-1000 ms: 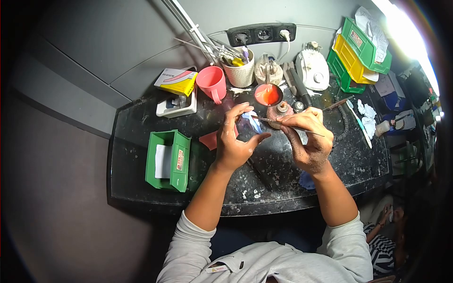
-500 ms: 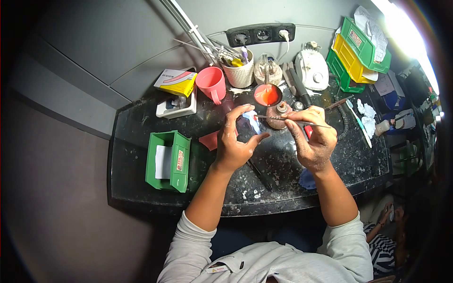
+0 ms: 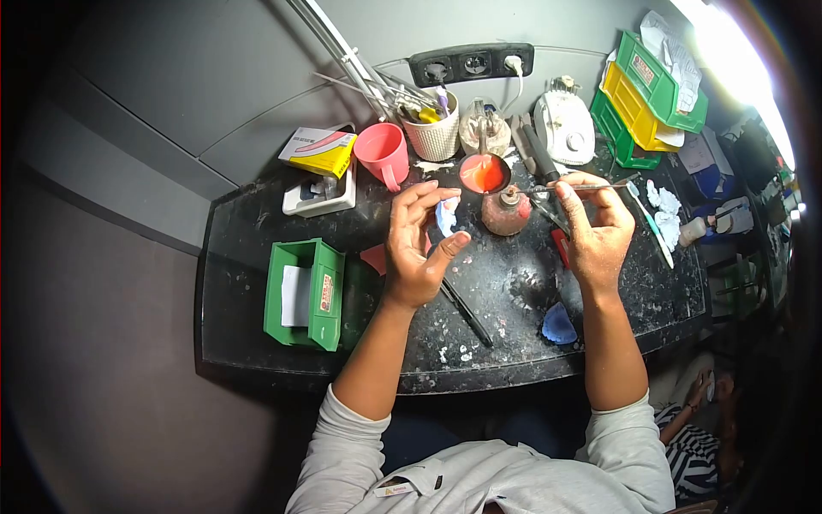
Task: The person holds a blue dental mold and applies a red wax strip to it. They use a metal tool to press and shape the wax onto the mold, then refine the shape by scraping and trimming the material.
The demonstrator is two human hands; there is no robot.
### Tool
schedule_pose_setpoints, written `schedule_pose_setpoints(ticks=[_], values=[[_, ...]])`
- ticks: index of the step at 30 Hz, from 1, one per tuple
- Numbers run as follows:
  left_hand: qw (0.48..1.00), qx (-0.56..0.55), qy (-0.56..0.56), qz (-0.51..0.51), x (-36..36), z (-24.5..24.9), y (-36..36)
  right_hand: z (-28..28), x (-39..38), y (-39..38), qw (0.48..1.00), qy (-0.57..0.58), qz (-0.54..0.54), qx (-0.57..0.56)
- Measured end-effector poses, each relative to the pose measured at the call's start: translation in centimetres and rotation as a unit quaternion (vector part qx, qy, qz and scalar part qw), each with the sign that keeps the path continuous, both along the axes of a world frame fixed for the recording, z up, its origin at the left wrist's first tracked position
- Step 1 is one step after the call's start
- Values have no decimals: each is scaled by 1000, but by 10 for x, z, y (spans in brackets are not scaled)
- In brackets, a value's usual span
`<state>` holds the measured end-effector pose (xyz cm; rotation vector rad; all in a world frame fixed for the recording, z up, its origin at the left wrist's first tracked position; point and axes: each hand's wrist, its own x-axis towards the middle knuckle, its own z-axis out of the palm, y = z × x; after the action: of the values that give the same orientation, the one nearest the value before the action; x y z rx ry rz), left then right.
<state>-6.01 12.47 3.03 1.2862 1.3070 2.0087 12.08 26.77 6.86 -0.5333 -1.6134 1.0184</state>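
My left hand (image 3: 417, 248) is curled around a small blue-and-white moulded piece (image 3: 447, 216), perhaps a dental cast, gripping it between thumb and fingers. A thin metal hand tool (image 3: 612, 186) is pinched in my right hand (image 3: 599, 240), its working tip pointing left toward the burner. That glass spirit burner (image 3: 505, 214), with pinkish contents, stands between the hands. Just behind it is a small round pan (image 3: 485, 173) of glossy orange-red melt. Under my left hand lies a pink sheet (image 3: 373, 258), partly covered.
A black pen-like tool (image 3: 467, 313) and a blue moulded piece (image 3: 559, 324) lie near the front. Left stand a green bin (image 3: 325, 291) and a pink mug (image 3: 382, 152). A white machine (image 3: 567, 128), stacked bins (image 3: 638, 103) and a toothbrush (image 3: 652, 224) are to the right.
My right hand has drawn the tool away from the blue-and-white piece, to the right and toward the burner. My left hand, still holding the piece, has shifted slightly left.
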Motion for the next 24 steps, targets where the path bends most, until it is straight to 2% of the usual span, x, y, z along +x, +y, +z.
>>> schedule_pose_setpoints(ticks=[2,6,13,16,18,20,24], values=[[999,18,38,7,-3,-3,1,1,1,0,1000,2,0,-19],[999,15,33,-4,-3,-1,0,1,3,4,998,-31,1,-52],[999,0,-18,-35,-3,3,-3,-1,3,2,1000,-17,21,-9],[997,-6,-45,-59,-7,1,-4,-2,3,3,995,41,65,-58],[996,-5,-49,-69,-7,-1,-3,2,3,-2,985,81,140,-62],[999,-4,-4,-49,-1,-1,-2,4,0,-10,978,86,184,-42],[998,-9,24,-56,7,4,-2,0,-2,-15,983,32,179,25]])
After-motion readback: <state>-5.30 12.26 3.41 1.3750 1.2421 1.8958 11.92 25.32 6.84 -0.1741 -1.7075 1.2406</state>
